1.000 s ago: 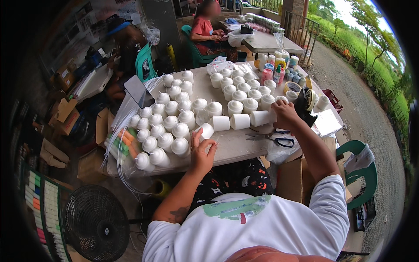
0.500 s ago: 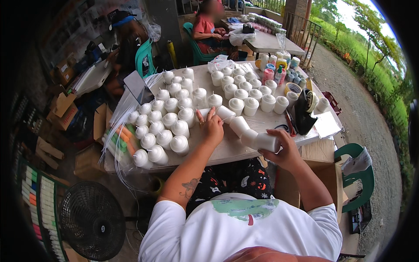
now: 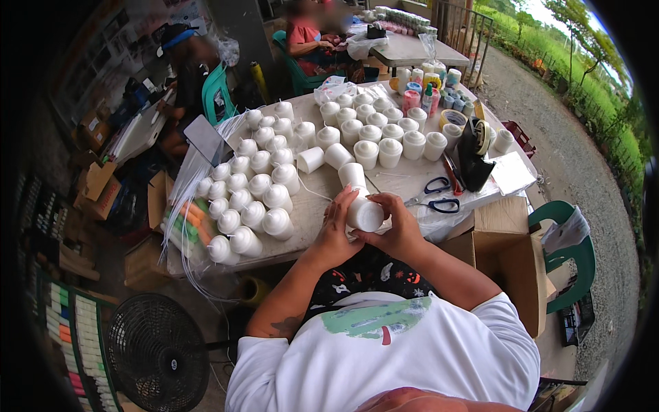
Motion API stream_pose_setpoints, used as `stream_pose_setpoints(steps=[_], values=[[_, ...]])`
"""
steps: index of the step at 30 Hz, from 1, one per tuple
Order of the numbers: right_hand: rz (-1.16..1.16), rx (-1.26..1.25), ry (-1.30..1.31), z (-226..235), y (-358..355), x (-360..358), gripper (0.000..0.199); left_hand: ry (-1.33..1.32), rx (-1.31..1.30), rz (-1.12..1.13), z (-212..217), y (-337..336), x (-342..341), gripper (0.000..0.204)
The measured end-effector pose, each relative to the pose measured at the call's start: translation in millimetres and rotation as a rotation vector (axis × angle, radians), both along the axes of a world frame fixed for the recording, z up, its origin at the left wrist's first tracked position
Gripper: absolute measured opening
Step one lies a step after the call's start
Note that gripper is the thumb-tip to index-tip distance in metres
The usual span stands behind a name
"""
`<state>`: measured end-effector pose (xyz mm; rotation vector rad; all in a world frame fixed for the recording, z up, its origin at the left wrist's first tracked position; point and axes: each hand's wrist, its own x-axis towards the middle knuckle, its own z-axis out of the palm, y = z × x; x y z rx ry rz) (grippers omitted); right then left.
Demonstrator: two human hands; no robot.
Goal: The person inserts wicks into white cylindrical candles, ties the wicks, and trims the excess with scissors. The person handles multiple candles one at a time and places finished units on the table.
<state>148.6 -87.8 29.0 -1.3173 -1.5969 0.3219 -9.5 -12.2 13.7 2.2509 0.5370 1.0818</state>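
Observation:
Near the front edge of the table, a white pillar candle [image 3: 365,215] lies tipped with its flat round end toward me. My left hand [image 3: 334,230] holds its left side and my right hand [image 3: 398,230] its right side, fingers curved around it. Just beyond my fingers, a white candle [image 3: 352,176] lies on its side, and farther off are two more, a candle [image 3: 338,156] and another candle [image 3: 310,160]. A thin white wick trails beside them. Several upright white candles [image 3: 277,199] with wicks stand in rows to the left, and another group of candles [image 3: 390,152] stands at the back.
Right of my hands lie blue-handled scissors [image 3: 439,196] and a black tape dispenser [image 3: 472,165]. A cardboard box [image 3: 504,264] and a green chair [image 3: 573,268] stand at the right. A black fan [image 3: 158,351] is at lower left. Two people sit at other tables behind.
My right hand has drawn its candle left and toward me, and my left hand has come down to join it. The scissors show more fully.

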Motion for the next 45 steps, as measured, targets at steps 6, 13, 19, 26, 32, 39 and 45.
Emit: stream_pose_setpoints(steps=[6,13,19,26,32,39,45], values=[[0.096,0.115,-0.289,28,-2,32,0.033,-0.183,-0.076,0.151,-14,10,-18,0.074],[-0.243,-0.34,-0.579,-8,-4,124,0.046,-0.426,-0.454,0.075,9,73,-22,0.068],[0.28,-0.355,0.024,22,1,47,0.076,-0.184,0.064,0.078,16,28,-5,0.071],[-0.051,-0.103,-0.342,6,-13,44,0.07,-0.321,-0.382,-0.071,14,-8,-14,0.071],[-0.345,-0.335,-0.638,-30,-14,134,0.049,-0.479,-1.044,-0.37,-3,-5,-49,0.072],[0.201,-0.108,-0.674,0,7,22,0.072,-0.787,-1.065,-0.756,-21,-3,-40,0.068],[0.169,0.08,-0.724,-27,61,3,0.058,-0.737,-1.387,-0.42,-28,-1,-57,0.032]])
